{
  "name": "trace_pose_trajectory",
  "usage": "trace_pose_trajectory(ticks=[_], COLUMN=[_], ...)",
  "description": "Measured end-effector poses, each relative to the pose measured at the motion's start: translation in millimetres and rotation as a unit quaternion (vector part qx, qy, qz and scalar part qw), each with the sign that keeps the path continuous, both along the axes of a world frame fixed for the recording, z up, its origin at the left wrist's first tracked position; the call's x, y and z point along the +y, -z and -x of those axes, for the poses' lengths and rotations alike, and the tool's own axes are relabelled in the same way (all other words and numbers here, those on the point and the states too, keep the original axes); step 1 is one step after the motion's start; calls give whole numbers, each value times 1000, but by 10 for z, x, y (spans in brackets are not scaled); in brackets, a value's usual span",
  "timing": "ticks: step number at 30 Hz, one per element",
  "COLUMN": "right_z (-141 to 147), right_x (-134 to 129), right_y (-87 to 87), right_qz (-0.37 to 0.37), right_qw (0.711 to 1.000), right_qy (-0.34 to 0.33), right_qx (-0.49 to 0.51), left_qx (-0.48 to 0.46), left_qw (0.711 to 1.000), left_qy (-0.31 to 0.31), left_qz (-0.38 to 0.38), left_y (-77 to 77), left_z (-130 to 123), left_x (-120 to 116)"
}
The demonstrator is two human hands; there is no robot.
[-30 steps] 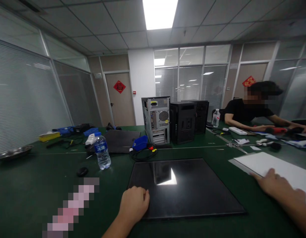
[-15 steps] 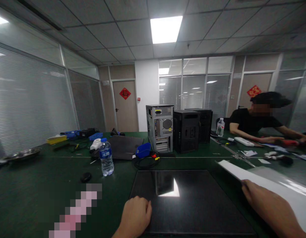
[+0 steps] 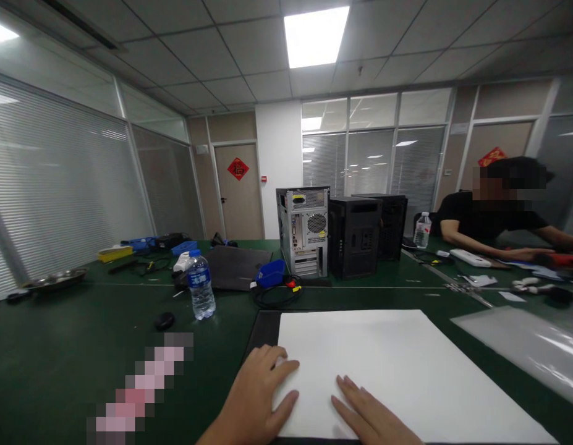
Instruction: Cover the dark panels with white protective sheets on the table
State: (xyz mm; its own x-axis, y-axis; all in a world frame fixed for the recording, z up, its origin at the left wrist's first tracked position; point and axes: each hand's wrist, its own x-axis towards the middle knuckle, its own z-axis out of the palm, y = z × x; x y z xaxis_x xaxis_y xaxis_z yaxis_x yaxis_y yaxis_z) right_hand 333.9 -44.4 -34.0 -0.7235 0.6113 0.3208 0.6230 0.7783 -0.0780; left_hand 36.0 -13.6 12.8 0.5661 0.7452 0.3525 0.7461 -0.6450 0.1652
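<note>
A large white sheet [image 3: 397, 364] lies over a flat black panel [image 3: 262, 330], whose dark left edge shows beside it. My left hand [image 3: 263, 392] rests at the sheet's left edge with its fingers apart. Lower and to the right, my right hand [image 3: 372, 411] lies on the sheet with fingers stretched out. Neither hand holds anything. To the right of the sheet is a clear plastic sheet [image 3: 522, 346] with bright reflections.
A water bottle [image 3: 201, 287] and a small black round object [image 3: 164, 321] stand left. Behind are a blue connector with cable [image 3: 270, 274], a silver computer case [image 3: 309, 232] and black cases [image 3: 355, 238]. A person [image 3: 494, 213] sits at the right, near scattered items.
The white sheet has moved left from the right side onto the black panel. My right hand has let go of it and moved left; my left hand has opened from a closed shape.
</note>
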Motion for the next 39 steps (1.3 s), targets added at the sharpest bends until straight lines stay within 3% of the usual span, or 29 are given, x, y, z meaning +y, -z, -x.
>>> trace_pose_trajectory(ticks=[3,6,10,13,15,25,33,39], right_z=[-95,-388,-1111,-1617,-1795,-1716,-1696,-1691], right_x=[-76,-34,216,355,381,326,303,262], right_y=[-137,-206,-48,95,131,90,12,-93], right_qz=[64,58,47,121,164,147,161,185], right_qw=[997,989,955,937,928,953,948,945], right_qy=[24,127,292,324,323,260,269,261], right_qx=[33,39,27,54,82,50,60,62], left_qx=[51,73,84,87,85,53,-75,-15], left_qw=[997,994,992,990,990,990,983,984], left_qy=[21,-6,-43,-71,-76,-120,-146,-150], left_qz=[54,85,86,85,77,48,88,93], left_y=[-21,-42,-89,-98,-75,95,241,365], left_z=[41,131,284,365,395,527,609,651], left_x=[15,43,5,-39,-36,158,263,309])
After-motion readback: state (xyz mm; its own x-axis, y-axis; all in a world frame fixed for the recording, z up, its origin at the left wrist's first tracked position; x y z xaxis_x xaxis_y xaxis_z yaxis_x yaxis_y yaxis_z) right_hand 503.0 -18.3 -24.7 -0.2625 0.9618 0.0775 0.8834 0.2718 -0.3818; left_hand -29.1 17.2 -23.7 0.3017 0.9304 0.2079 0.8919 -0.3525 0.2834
